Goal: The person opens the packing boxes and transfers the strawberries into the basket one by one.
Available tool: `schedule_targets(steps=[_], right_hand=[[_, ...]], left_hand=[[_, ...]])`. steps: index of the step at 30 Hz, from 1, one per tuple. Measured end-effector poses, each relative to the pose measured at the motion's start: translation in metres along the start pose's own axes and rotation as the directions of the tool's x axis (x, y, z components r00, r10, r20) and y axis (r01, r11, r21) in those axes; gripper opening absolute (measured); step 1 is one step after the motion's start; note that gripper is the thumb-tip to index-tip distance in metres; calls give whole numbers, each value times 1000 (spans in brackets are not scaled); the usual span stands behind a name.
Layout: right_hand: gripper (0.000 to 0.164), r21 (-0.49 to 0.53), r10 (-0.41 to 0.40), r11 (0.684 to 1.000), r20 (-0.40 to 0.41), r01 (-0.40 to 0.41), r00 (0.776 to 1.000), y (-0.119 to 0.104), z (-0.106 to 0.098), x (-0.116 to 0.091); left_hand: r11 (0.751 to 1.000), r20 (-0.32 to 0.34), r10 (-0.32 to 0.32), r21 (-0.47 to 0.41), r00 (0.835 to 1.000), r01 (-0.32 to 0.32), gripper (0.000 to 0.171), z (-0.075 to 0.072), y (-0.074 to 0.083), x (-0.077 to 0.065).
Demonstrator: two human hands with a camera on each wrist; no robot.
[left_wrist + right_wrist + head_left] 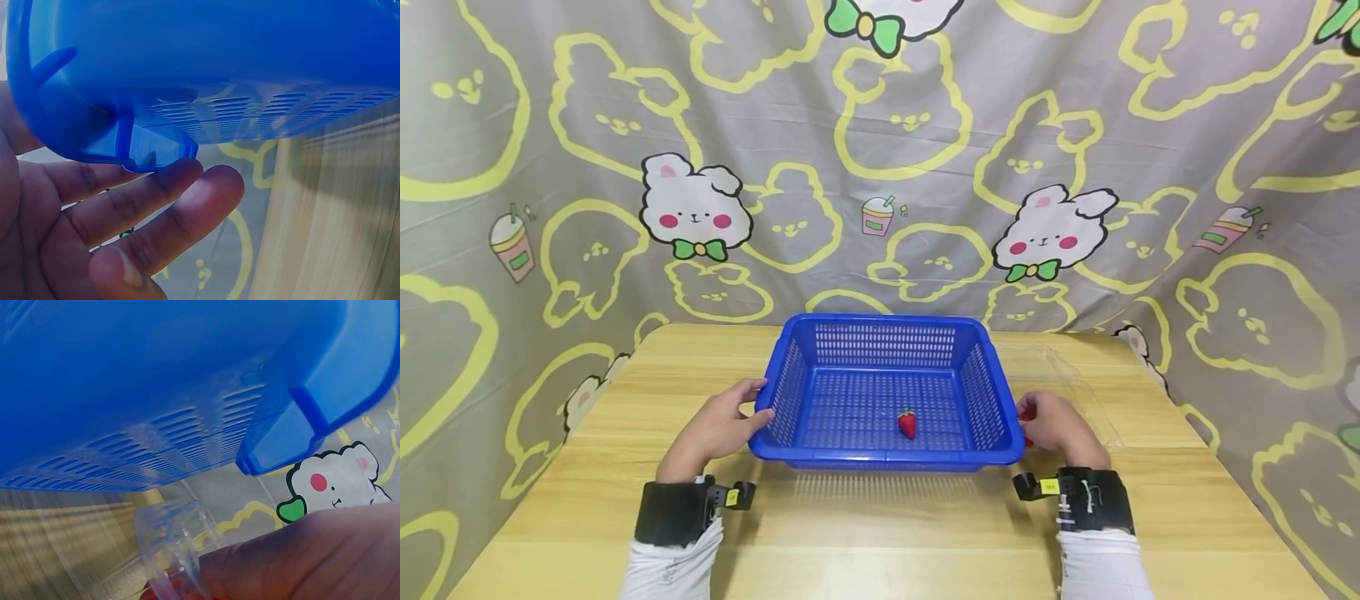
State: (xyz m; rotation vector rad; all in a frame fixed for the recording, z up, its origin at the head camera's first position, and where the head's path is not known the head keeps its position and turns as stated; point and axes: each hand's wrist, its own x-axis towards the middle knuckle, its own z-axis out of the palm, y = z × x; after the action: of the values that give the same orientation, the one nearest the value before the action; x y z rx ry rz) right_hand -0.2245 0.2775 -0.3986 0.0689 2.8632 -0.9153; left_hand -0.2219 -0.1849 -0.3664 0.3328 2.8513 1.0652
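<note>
A blue plastic basket (887, 457) with slotted walls is in the middle of the head view. On its slotted floor lies one red strawberry (907, 423) with a green top. My left hand (724, 421) holds the basket's left rim, thumb over the top and fingers beneath; in the left wrist view those fingers (156, 219) touch the underside. Just outside the right wall, my right hand (1052, 423) curls its fingers around a small red thing (1027, 432), mostly hidden. The right wrist view shows that hand low beside clear plastic (172, 544).
A clear plastic container (1086, 387) lies on the wooden table (880, 542) to the right of the basket, partly behind my right hand. A grey curtain (820, 100) with yellow and white cartoon animals hangs around the table's back and sides.
</note>
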Motion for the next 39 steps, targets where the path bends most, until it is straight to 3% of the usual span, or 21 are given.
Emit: schedule_targets(steps=[17,28,39], right_hand=[[16,-36,-56,998,-44,55,997,-5,-6,-3],[20,6,-5,1000,-41,6,999,-11,-9,-6],[21,-22,-47,999,-76,45,996,-10,-11,-9]], left_hand=[[1000,0,-5,-15,1000,5,53,0,0,-3],[1000,1,-8,-6,1000,8,53,0,-1,-1],[1000,5,-10,-6,1000,10,53,0,0,-1]])
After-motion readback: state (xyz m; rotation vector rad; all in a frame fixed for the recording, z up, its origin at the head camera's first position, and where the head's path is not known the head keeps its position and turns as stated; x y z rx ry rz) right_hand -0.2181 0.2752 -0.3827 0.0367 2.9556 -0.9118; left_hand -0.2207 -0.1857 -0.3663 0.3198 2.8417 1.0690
